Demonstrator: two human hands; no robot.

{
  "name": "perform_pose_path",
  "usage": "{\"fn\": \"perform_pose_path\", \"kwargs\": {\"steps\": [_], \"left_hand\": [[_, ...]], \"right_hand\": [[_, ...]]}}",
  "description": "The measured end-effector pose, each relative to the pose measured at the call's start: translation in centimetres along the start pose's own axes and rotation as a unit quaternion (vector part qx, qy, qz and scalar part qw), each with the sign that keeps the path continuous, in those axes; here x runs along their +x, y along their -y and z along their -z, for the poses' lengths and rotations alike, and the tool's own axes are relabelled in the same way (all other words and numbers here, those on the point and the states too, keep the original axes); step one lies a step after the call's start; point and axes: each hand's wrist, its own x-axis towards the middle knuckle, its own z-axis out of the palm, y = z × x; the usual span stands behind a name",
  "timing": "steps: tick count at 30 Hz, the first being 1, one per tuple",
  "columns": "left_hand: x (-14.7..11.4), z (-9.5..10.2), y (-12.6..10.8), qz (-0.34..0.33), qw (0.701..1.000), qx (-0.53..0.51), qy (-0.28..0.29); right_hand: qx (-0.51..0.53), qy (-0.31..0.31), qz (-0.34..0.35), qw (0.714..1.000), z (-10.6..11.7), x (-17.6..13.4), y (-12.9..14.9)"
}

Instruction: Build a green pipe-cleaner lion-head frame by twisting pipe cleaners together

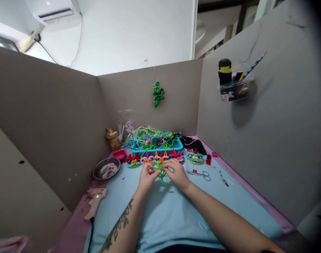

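Bare forearms (215, 214) extend from seven and five o'clock toward a green piece (160, 168).
Left hand (148, 176) and right hand (177, 173) are almost closed, each pinching the green piece between thumb and fingers at the dial's centre, over the blue cloth (162, 218). From there, the blue basket (139, 151) of strands (152, 137) sits at twelve, scissors (201, 174) at three, pink glue gun (97, 203) at eight, metal bowl (99, 172) at nine.
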Motion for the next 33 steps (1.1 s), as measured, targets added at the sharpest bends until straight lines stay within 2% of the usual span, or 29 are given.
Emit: {"fn": "perform_pose_path", "kwargs": {"steps": [4,13,18,26,33], "left_hand": [[0.0,-0.1,-0.2,0.006,1.0,-0.004,-0.002],[0.1,0.2,0.3,-0.001,1.0,-0.027,0.0],[0.1,0.3,0.4,-0.006,0.999,-0.033,-0.001],[-0.1,-0.2,-0.1,-0.021,1.0,0.005,-0.011],[-0.3,-0.7,-0.6,-0.046,0.995,0.075,-0.049]], "right_hand": [[0.021,-0.005,-0.005,1.0,0.0,0.0,0.2],[-0.005,-0.009,0.024,1.0,-0.4,-0.5,0.9],[0.013,-0.003,0.005,1.0,-0.5,-0.5,0.9],[0.009,0.031,-0.024,0.999,-0.5,-0.2,0.6],[-0.017,0.048,-0.033,0.998,-0.8,-0.2,0.2]]}}
